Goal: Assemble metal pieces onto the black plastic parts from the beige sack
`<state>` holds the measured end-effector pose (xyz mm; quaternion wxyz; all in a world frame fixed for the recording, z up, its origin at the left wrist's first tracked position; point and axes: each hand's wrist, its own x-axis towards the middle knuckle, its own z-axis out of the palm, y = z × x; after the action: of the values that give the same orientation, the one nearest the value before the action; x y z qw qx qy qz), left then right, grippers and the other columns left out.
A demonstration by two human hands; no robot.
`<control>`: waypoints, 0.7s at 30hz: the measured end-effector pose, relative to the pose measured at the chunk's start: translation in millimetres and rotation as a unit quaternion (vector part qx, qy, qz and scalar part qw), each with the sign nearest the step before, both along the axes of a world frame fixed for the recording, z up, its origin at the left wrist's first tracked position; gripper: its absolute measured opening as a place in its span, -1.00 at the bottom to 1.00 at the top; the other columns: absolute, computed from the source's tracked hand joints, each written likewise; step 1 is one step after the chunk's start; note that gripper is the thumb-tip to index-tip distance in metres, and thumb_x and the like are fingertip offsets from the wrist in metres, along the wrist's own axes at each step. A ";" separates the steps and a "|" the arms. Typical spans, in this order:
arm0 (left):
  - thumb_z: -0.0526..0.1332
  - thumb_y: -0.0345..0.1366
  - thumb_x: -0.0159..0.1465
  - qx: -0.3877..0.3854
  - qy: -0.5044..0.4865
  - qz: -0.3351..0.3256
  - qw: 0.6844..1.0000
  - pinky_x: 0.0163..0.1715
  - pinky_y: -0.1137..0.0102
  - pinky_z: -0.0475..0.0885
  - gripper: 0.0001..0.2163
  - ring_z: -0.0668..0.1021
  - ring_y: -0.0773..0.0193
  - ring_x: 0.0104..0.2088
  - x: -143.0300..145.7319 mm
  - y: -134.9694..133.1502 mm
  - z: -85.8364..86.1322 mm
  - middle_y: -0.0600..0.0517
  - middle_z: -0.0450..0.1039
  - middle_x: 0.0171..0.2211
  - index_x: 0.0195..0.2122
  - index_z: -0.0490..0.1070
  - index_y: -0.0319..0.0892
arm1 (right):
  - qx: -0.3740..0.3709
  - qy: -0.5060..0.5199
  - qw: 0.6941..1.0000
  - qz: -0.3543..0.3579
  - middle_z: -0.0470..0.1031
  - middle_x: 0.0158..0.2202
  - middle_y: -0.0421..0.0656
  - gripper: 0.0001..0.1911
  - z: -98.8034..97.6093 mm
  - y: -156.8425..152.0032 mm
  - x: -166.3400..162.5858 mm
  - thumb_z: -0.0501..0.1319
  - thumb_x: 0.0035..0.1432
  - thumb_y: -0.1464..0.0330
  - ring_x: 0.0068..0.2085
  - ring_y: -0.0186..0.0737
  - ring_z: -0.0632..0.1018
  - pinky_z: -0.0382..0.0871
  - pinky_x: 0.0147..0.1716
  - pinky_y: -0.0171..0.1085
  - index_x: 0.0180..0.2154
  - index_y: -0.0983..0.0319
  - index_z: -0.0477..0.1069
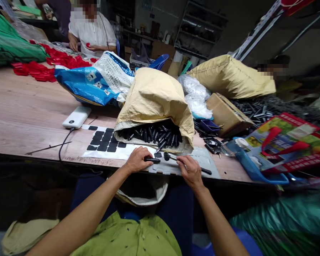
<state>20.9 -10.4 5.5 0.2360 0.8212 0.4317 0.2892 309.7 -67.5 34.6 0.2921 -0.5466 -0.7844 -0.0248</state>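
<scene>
My left hand (137,160) is closed on a small black plastic part (152,160) at the table's front edge. My right hand (191,172) pinches a thin tool with a round black head (167,156), whose tip points toward that part. Both hands rest over a grey sheet (205,158). Just left lies a white backing sheet with several black square pads (104,141). Behind the hands a tan sack (155,99) lies open, spilling many black parts (154,134).
A white power bank (77,117) with a cable lies left. A blue-white bag (95,80), red pieces (42,67), a cardboard box (226,113), a second tan sack (229,76) and a colourful bag (282,142) crowd the table. One person sits far left, another at right.
</scene>
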 end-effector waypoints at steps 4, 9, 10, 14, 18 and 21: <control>0.44 -0.31 0.10 -0.009 -0.006 0.000 1.000 -0.15 0.29 0.30 -0.86 0.48 0.19 -0.23 -0.1 0.5 0.2 0.08 0.53 -0.31 -0.30 0.56 -0.10 | -0.029 -0.040 0.998 0.042 0.56 -0.21 -0.13 -0.83 -7.4 18.8 30.7 0.16 0.36 0.32 -0.15 -0.11 0.52 0.29 -0.13 -0.14 -0.15 0.12 0.53; 0.42 -0.33 0.09 -0.019 -0.008 -0.002 1.000 -0.15 0.29 0.31 -0.86 0.48 0.19 -0.22 -1.0 -0.1 0.4 0.08 0.52 -0.33 -0.31 0.55 -0.11 | -0.032 0.008 0.999 0.026 0.53 -0.18 -0.12 -0.86 -24.4 24.3 35.5 0.19 0.30 0.33 -0.12 -0.10 0.47 0.29 -0.07 -0.12 -0.16 0.14 0.51; 0.42 -0.33 0.10 -0.022 -0.008 -0.002 1.000 -0.14 0.29 0.31 -0.86 0.48 0.18 -0.22 -1.3 -0.2 0.7 0.07 0.52 -0.32 -0.31 0.55 -0.11 | -0.033 0.016 0.999 0.023 0.53 -0.18 -0.12 -0.86 -26.5 23.9 34.9 0.19 0.29 0.33 -0.12 -0.10 0.47 0.30 -0.07 -0.12 -0.16 0.15 0.51; 0.40 -0.33 0.11 -0.028 -0.006 -0.003 1.000 -0.14 0.29 0.32 -0.86 0.48 0.17 -0.21 -2.5 1.3 2.8 0.06 0.52 -0.30 -0.29 0.54 -0.11 | -0.039 0.027 0.999 0.018 0.53 -0.19 -0.13 -0.86 -29.0 22.4 33.9 0.21 0.26 0.33 -0.12 -0.10 0.46 0.30 -0.06 -0.13 -0.16 0.15 0.52; 0.38 -0.35 0.11 -0.023 -0.014 -0.007 1.000 -0.16 0.29 0.33 -0.87 0.48 0.16 -0.21 -2.2 -1.5 8.9 0.05 0.52 -0.30 -0.29 0.52 -0.12 | -0.039 0.029 0.999 0.009 0.53 -0.20 -0.14 -0.86 -26.3 21.7 32.7 0.21 0.25 0.33 -0.13 -0.10 0.46 0.30 -0.05 -0.13 -0.17 0.15 0.52; 0.31 -0.39 0.16 -0.004 -0.068 -0.034 0.997 -0.14 0.30 0.36 -0.88 0.50 0.18 -0.20 -2.2 -21.9 15.4 0.02 0.51 -0.28 -0.26 0.49 -0.13 | -0.037 0.032 0.999 0.006 0.53 -0.21 -0.14 -0.87 -24.4 21.3 30.9 0.21 0.23 0.34 -0.14 -0.11 0.46 0.30 -0.07 -0.14 -0.19 0.16 0.52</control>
<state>18.7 -32.3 20.9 0.2780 0.8127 0.3875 0.3347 340.7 -46.2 10.2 0.2967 -0.5525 -0.7786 0.0232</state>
